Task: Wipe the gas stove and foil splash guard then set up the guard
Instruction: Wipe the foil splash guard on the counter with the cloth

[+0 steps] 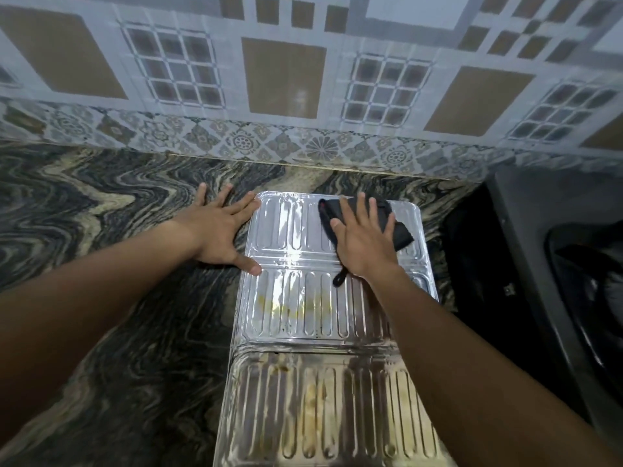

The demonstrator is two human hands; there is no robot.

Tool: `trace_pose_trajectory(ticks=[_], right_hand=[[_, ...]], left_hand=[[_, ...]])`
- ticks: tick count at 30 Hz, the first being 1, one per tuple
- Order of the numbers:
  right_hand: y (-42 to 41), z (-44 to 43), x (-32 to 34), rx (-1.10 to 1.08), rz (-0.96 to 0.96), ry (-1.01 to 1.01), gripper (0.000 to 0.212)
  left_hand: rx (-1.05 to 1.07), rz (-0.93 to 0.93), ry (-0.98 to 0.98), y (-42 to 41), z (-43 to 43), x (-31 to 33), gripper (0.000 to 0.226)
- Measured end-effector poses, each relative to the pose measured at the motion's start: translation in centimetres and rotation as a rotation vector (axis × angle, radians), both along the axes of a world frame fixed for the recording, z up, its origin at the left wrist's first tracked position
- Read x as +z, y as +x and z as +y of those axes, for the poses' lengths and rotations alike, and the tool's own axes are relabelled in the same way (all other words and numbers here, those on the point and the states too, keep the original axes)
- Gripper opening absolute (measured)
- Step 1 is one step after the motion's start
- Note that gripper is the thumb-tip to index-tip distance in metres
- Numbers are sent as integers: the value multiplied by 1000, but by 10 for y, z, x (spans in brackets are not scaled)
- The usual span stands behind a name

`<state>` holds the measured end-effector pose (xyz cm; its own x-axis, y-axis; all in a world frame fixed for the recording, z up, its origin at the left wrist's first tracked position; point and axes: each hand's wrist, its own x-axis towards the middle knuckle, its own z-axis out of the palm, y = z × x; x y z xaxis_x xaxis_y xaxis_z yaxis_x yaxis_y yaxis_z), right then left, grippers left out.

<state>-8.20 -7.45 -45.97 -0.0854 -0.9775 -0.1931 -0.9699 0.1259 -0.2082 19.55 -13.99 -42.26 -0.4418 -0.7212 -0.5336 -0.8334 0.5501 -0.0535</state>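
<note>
A ribbed silver foil splash guard (296, 298) lies flat on the marbled countertop (101, 203), unfolded toward me in panels, with yellowish stains on the nearer panels. My right hand (365, 237) lies flat with straight fingers, pressing a dark cloth (401, 230) onto the guard's far right panel. My left hand (220, 227) is spread flat on the counter at the guard's left edge, its thumb and forefinger touching the foil. The black gas stove (546, 251) sits at the right edge of the view.
A patterned tiled wall (286, 79) rises directly behind the counter. Dark swirled stone runs to the left of the guard. The stove's body and a burner grate fill the right side, close to the guard's right edge.
</note>
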Motion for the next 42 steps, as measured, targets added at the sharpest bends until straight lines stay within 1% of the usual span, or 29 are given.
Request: trace_pose_trajectory(ticks=[7, 11, 14, 17, 22, 24, 26, 28, 32, 35, 37, 40, 42], right_hand=[[-25, 24, 0, -256, 52, 61, 64], [-22, 36, 2, -292, 37, 95, 72], [-17, 39, 4, -295, 23, 109, 65], [0, 46, 6, -206, 15, 97, 60], [47, 61, 5, 103, -6, 42, 58], [50, 64, 3, 181, -2, 38, 58], [41, 65, 3, 206, 14, 42, 58], [24, 66, 4, 135, 10, 57, 59], [-8, 78, 5, -126, 8, 123, 61], [-11, 92, 7, -146, 9, 156, 62], [-10, 95, 7, -138, 6, 147, 64], [-8, 95, 8, -181, -28, 107, 74], [-7, 95, 9, -192, -32, 93, 77]], left_hand=[[28, 30, 56, 1, 1, 0, 141], [38, 31, 65, 0, 3, 2, 142], [57, 26, 81, -2, 3, 4, 142], [57, 33, 81, -3, 2, 4, 144], [64, 50, 80, -4, 3, 5, 142], [67, 51, 82, -4, 4, 5, 143], [64, 53, 79, -4, 4, 5, 141], [58, 54, 77, -4, 4, 5, 140], [64, 62, 71, -3, 5, 5, 140], [72, 63, 53, -5, 9, 9, 140], [83, 84, 9, -7, 15, 13, 136], [42, 175, -54, -4, 37, 16, 117], [68, 249, -3, 3, 57, 15, 115]])
